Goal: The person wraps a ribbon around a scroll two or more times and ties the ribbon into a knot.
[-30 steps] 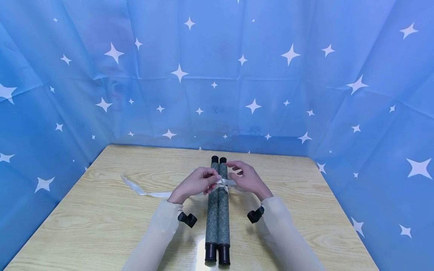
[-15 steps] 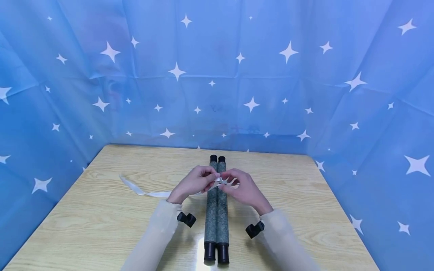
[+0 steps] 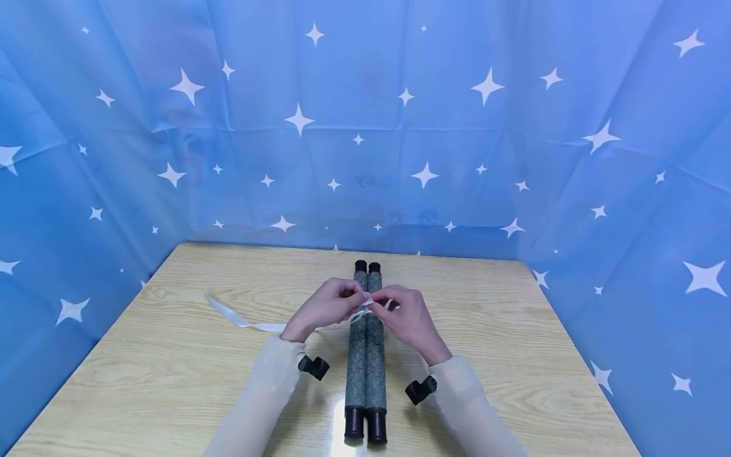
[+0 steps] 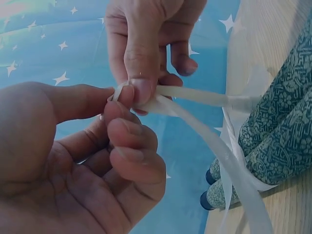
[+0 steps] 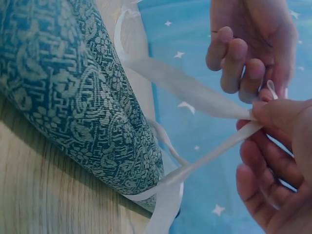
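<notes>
A scroll rolled from both ends [image 3: 357, 368] lies lengthwise on the table, two patterned blue-green rolls side by side with black knobs at their ends. White ribbon [image 5: 195, 90] runs round its middle and rises to the fingertips of both hands. My left hand [image 3: 330, 306] pinches the ribbon between thumb and forefinger, a small loop showing at the tips in the left wrist view. Meeting it fingertip to fingertip over the scroll, my right hand [image 3: 407, 317] pinches the ribbon too, its thumb pressed on the strands. Fingers hide part of the crossing.
A loose ribbon tail [image 3: 228, 315] trails to the left over the wood-grain table [image 3: 171, 381]. Behind and at both sides hangs a blue curtain [image 3: 365, 158] with white stars. Each wrist carries a small black camera [image 3: 313, 367].
My right hand has come in from the right side of the scroll, its spread fingers closing on the ribbon beside my left hand. The left hand has stayed nearly in place, pinching.
</notes>
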The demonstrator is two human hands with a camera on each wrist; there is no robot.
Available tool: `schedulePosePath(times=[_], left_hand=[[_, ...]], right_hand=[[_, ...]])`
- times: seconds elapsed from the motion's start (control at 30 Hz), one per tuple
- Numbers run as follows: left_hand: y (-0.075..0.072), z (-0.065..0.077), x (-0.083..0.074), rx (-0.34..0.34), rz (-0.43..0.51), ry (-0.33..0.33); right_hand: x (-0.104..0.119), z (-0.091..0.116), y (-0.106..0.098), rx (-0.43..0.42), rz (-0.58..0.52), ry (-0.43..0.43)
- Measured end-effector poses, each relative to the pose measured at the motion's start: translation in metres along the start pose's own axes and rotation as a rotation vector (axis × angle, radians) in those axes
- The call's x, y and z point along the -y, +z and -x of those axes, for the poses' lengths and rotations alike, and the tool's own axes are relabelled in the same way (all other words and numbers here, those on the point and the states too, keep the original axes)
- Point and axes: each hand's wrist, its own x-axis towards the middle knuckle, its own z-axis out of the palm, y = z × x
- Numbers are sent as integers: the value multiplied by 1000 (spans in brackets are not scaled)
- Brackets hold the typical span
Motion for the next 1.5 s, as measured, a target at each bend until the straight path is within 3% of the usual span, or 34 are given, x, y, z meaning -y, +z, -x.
schedulePosePath(times=[0.23,0.43,0.63,0.87,0.97,1.13,1.3,1.5], left_hand=[[-6,1,2,-16,-33,8],[-26,1,10,-125,-114,3],[-45,-9,24,-174,-351,2],[-53,-38,39,-66,-601,41],[-52,-52,41,-18,-647,82],[-46,-71,45,90,-710,94],[-37,-82,48,196,-813,34],[-31,-82,45,233,-853,-80]], right_hand=[[1,-2,-3,-16,6,-19],[2,-4,-5,-16,11,16],[2,-4,-7,-15,-2,34],[0,-2,-9,-6,-16,30],[0,-1,-9,0,-15,39],[-1,0,-10,1,-27,50],[-1,0,-10,-5,-33,31],[0,0,-11,-2,-33,33]])
